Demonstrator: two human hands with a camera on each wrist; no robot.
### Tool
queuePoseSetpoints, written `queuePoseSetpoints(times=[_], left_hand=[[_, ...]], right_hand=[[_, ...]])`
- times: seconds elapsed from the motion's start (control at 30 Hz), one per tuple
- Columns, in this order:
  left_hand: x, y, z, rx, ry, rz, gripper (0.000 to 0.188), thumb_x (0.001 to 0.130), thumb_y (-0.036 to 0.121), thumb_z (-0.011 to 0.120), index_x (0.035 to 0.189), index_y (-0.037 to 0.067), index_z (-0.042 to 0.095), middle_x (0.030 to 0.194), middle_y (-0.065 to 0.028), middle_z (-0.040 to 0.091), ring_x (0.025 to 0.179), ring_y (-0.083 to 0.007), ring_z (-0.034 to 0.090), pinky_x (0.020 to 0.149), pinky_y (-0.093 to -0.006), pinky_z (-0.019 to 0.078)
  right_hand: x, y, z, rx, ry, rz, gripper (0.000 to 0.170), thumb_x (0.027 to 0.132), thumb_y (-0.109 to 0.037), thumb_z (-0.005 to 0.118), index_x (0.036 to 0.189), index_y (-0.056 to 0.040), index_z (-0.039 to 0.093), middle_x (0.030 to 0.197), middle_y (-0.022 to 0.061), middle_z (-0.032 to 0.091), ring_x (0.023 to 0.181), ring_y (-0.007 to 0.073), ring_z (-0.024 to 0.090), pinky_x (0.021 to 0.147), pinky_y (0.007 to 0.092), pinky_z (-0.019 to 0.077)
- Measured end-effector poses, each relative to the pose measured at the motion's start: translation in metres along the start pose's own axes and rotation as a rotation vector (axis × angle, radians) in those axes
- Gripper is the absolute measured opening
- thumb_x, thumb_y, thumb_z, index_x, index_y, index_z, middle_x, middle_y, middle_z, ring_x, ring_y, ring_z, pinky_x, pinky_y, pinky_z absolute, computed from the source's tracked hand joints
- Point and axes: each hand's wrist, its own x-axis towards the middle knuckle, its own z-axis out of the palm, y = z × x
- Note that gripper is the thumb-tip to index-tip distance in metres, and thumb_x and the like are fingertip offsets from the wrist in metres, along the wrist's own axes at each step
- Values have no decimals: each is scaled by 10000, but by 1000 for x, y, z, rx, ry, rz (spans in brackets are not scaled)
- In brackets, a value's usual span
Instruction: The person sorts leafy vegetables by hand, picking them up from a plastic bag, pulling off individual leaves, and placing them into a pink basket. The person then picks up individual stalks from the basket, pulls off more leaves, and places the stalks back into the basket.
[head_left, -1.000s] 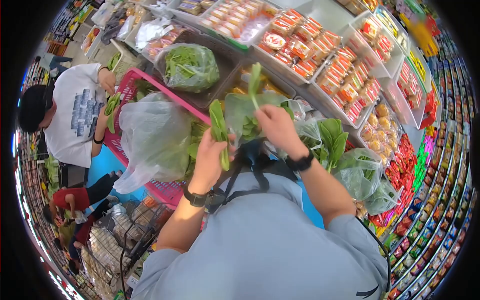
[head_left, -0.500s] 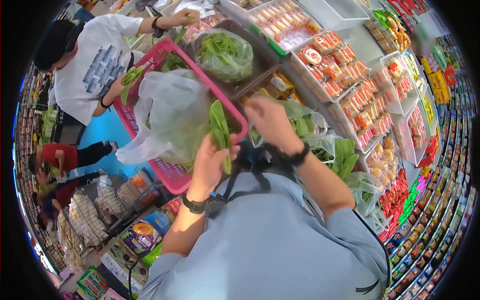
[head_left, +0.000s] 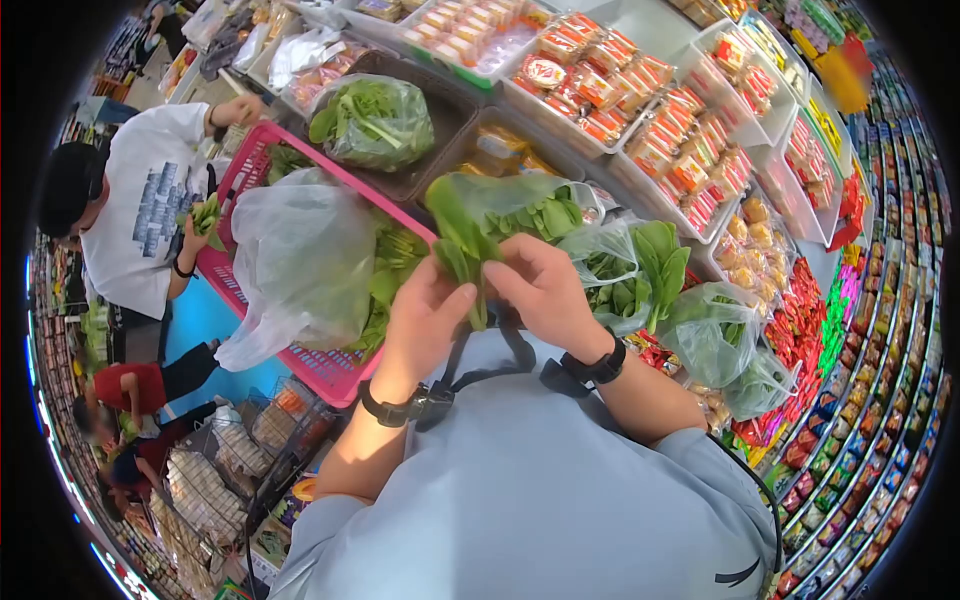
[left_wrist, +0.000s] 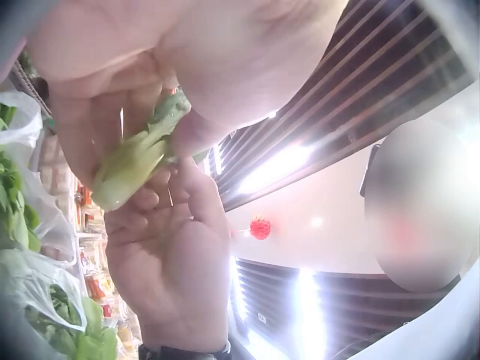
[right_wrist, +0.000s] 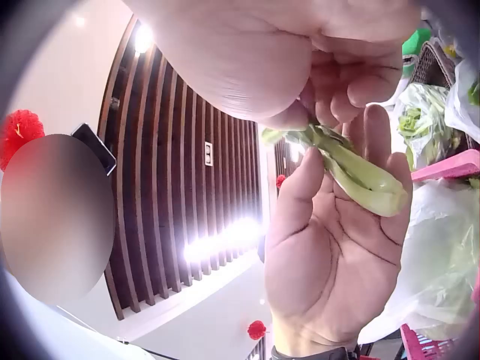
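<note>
A bok choy (head_left: pixel 455 228) with broad green leaves and a pale, thick base is upright between both hands in the head view. My left hand (head_left: pixel 428 318) grips its lower part, the pale base (right_wrist: pixel 379 196) lying across the fingers. My right hand (head_left: pixel 543 288) pinches the same bok choy from the other side, thumb and fingertips on a stem. In the left wrist view the right hand (left_wrist: pixel 172 270) is below the bok choy, its palm facing the camera. Loose bok choy leaves (head_left: pixel 400 262) lie in a pink basket (head_left: pixel 335 378) left of the hands.
A clear plastic bag (head_left: pixel 300 265) covers much of the basket. Bagged greens (head_left: pixel 385 125) sit in a brown crate beyond it; more bagged greens (head_left: pixel 655 270) lie at right. Trays of packaged snacks (head_left: pixel 590 75) line the back. Another person (head_left: pixel 150 210) handles greens at the basket's far end.
A second ago my right hand held a separate leaf; it then moved with a blur, without that leaf in sight, and is now back at the bok choy. The left hand has kept its grip.
</note>
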Motion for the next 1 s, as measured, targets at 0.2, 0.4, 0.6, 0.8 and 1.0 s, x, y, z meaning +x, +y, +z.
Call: queuePoseSetpoints(times=[0.2, 0.4, 0.6, 0.8, 1.0], left_hand=[[4, 3, 15, -61, 54, 26, 353, 1070, 39, 611, 1419, 27, 559, 1243, -72, 711, 1074, -173, 717, 896, -345, 618], [2, -3, 9, 137, 78, 62, 287, 1061, 65, 662, 1340, 14, 619, 1194, -71, 715, 1058, -157, 710, 916, -354, 626], [-1, -1, 16, -111, 114, 108, 362, 1056, 0, 612, 1412, -20, 553, 1241, -114, 695, 1089, -192, 699, 934, -377, 623], [-3, 1, 15, -144, 142, 121, 348, 1060, 4, 610, 1400, -19, 541, 1261, -116, 686, 1101, -203, 701, 916, -378, 625], [-3, 4, 13, -74, 158, 187, 360, 1024, -12, 665, 1368, -16, 558, 1227, -106, 694, 1072, -174, 693, 890, -343, 612]], right_hand=[[-18, 13, -5, -33, 257, -170, 107, 1007, -94, 725, 1033, -10, 664, 879, 30, 697, 735, 76, 658, 643, 257, 544], [-28, 3, 1, -226, 111, -183, 131, 967, -62, 769, 1017, 3, 667, 899, 68, 717, 771, 103, 683, 663, 280, 558], [-21, 2, 3, -149, 140, -96, 254, 973, -21, 738, 1180, 5, 592, 947, 70, 712, 832, 109, 683, 726, 278, 564], [-13, 13, -2, 374, -14, 35, 421, 971, -54, 750, 1316, -7, 514, 1008, 42, 657, 882, 87, 637, 768, 246, 528], [-26, 8, 6, -178, 56, -206, 321, 938, -133, 820, 1164, -10, 629, 895, 41, 668, 752, 86, 621, 674, 245, 509]])
